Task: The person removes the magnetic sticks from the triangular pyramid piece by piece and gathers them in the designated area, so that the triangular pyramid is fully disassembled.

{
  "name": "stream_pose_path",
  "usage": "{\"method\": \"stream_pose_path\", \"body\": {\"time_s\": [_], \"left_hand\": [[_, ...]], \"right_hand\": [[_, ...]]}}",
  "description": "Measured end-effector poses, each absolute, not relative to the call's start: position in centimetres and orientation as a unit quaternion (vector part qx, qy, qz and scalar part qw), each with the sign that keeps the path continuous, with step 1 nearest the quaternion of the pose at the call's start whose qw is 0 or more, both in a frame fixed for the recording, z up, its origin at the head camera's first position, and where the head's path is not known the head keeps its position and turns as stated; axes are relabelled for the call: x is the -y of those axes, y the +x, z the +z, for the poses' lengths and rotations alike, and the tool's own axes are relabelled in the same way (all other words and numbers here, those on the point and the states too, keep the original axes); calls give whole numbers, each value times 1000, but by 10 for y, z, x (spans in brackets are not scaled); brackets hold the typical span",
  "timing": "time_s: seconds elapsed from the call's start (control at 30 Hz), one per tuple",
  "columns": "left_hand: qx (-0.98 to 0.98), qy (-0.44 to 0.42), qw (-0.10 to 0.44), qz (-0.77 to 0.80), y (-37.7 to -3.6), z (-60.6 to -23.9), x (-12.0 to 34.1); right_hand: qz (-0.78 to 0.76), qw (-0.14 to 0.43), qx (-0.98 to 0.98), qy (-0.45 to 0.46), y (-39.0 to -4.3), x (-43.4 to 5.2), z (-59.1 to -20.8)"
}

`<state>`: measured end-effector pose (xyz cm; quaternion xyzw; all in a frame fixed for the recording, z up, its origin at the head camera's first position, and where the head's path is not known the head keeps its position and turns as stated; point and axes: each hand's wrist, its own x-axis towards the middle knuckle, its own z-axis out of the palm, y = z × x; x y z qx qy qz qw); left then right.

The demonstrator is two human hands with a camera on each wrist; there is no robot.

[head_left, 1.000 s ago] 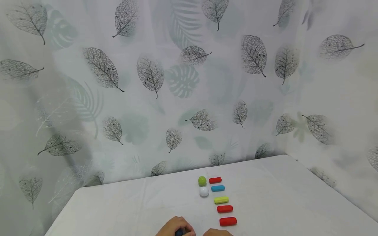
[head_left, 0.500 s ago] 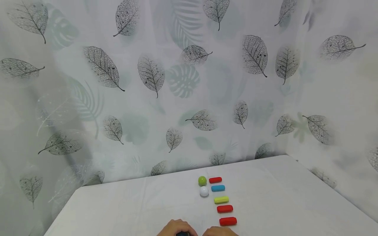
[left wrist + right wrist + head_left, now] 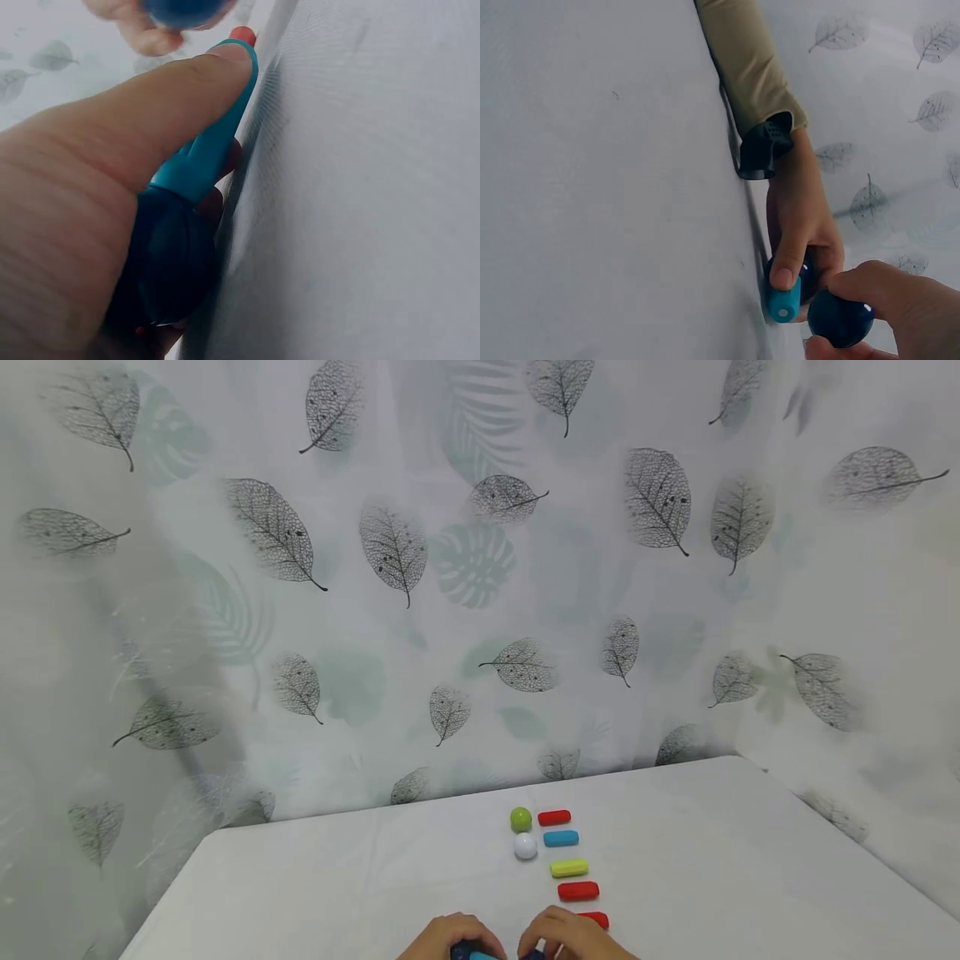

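Observation:
At the bottom of the head view, my left hand [image 3: 453, 935] holds a short turquoise stick [image 3: 217, 142] together with a dark blue ball [image 3: 169, 247]. The thumb lies along the stick, whose lower end is against the ball in the left wrist view. Just to the right, my right hand [image 3: 573, 933] pinches a second dark blue ball [image 3: 840, 319] between thumb and fingers. That ball is close beside the turquoise stick's free end in the right wrist view. The lower parts of both hands are cut off in the head view.
On the white table [image 3: 315, 877] ahead, a green ball [image 3: 521, 819] and a white ball [image 3: 525, 846] sit beside a column of sticks: red [image 3: 554, 817], blue [image 3: 561, 838], yellow [image 3: 569, 867] and two more red. My right hand partly covers the nearest red stick [image 3: 596, 920]. A leaf-patterned curtain [image 3: 480, 610] hangs behind.
My right hand has come up into view with a dark blue ball, overlapping the nearest red stick. The turquoise stick now shows in my left hand. The head view has shifted slightly.

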<state>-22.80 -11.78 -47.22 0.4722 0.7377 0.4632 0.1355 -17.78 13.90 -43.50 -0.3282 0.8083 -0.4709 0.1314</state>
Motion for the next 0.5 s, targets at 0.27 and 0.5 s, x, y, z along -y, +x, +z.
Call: {"method": "stream_pose_path", "body": {"time_s": [0.27,0.5], "left_hand": [[-736,485,128,454,-229,-472,119],[-738,491,126,446,-230,-469,120]], "right_hand": [[-543,58,-772,-324,-187,-146,-421],[-510,-45,-789,-340,-202,-145,-428]]}}
